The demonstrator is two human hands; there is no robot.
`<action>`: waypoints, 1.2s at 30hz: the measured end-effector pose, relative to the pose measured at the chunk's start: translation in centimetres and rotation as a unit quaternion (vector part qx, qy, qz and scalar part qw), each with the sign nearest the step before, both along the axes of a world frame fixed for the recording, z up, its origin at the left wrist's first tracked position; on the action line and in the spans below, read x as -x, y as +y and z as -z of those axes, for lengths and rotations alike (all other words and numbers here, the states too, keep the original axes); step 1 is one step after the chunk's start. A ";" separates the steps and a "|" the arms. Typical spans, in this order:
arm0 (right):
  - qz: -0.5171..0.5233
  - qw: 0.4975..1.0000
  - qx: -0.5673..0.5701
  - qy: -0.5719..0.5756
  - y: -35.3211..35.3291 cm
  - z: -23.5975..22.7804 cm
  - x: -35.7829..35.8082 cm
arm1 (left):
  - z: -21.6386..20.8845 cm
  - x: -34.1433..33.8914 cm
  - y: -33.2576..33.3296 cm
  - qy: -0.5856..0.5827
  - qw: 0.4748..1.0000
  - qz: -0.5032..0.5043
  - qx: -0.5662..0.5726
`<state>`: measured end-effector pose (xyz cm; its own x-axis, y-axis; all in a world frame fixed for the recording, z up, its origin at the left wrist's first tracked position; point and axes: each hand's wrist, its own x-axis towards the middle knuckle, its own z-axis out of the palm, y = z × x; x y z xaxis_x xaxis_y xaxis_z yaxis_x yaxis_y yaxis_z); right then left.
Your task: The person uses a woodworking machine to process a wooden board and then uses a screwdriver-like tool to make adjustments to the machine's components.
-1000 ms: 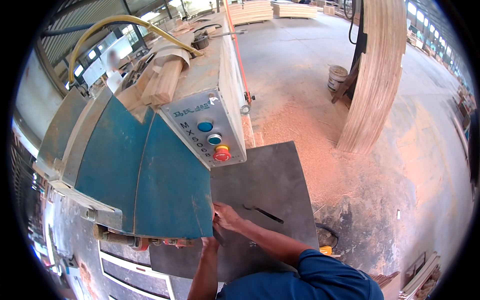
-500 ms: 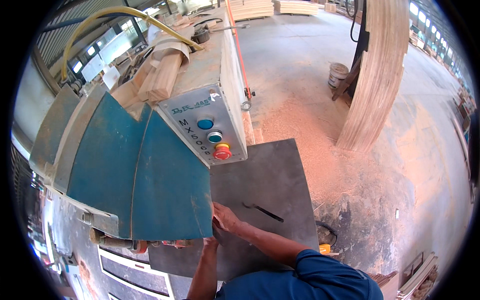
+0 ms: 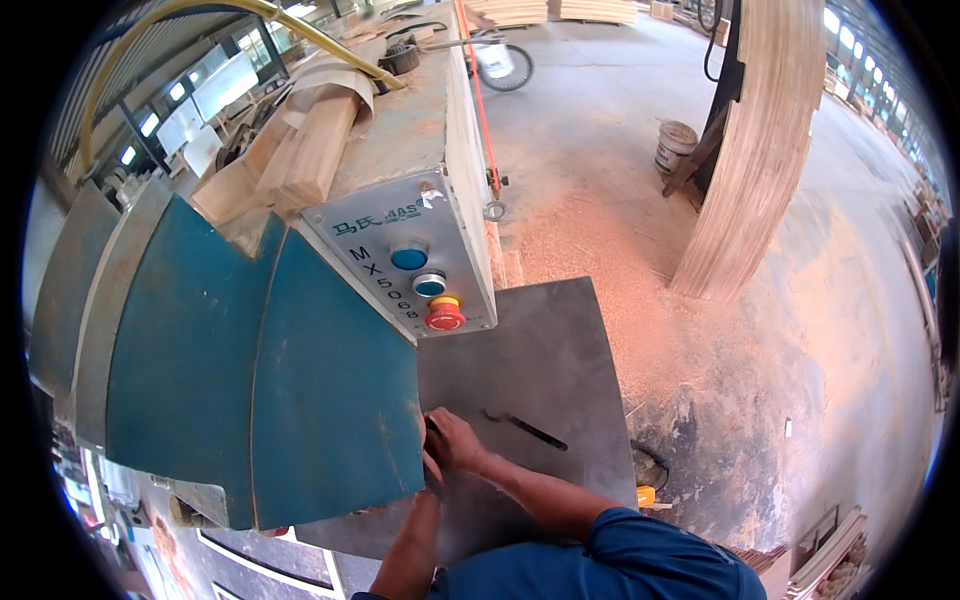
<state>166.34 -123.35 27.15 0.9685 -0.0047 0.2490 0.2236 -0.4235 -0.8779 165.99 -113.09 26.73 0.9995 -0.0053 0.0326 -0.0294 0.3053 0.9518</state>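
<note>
Both of my hands work at the right edge of a large teal machine housing (image 3: 330, 380), over a dark grey metal table (image 3: 520, 350). My right hand (image 3: 455, 442) has its fingers curled in at the housing's edge, around something dark I cannot make out. Lower down, my left hand (image 3: 430, 500) reaches under the same edge, its fingers mostly hidden. Between the hands shows a narrow, dark part whose kind I cannot tell. Right of my right hand, a thin black tool with a hooked end (image 3: 540, 433) lies on the table.
Above the table stands a grey control panel (image 3: 400, 260) with two blue buttons and a red stop knob (image 3: 445, 315). Wood pieces (image 3: 315, 150) lie on the machine. Sawdust (image 3: 590, 260) covers floor beyond the table. A tall wooden panel (image 3: 750, 150) and a bucket (image 3: 676, 146) stand at right.
The view has shifted, so the housing appears larger and lower. My hands stay at its edge, with the right wrist slightly turned. A wheel and a white container have appeared in the far background.
</note>
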 end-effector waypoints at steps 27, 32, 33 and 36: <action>0.071 0.958 -0.047 -0.273 -18.3 -31.0 2.7 | -0.3 4.2 10.4 -0.227 0.688 -0.092 -0.683; 0.052 0.941 -0.071 -0.328 -17.7 -38.5 0.6 | -1.0 3.7 10.2 -0.223 0.641 -0.117 -0.725; 0.061 0.941 -0.094 -0.319 -17.5 -38.8 0.5 | -0.9 3.6 10.3 -0.193 0.677 -0.107 -0.702; 0.034 0.932 -0.272 -0.238 -17.2 -36.6 1.8 | 0.0 3.3 10.7 -0.109 0.757 -0.095 -0.637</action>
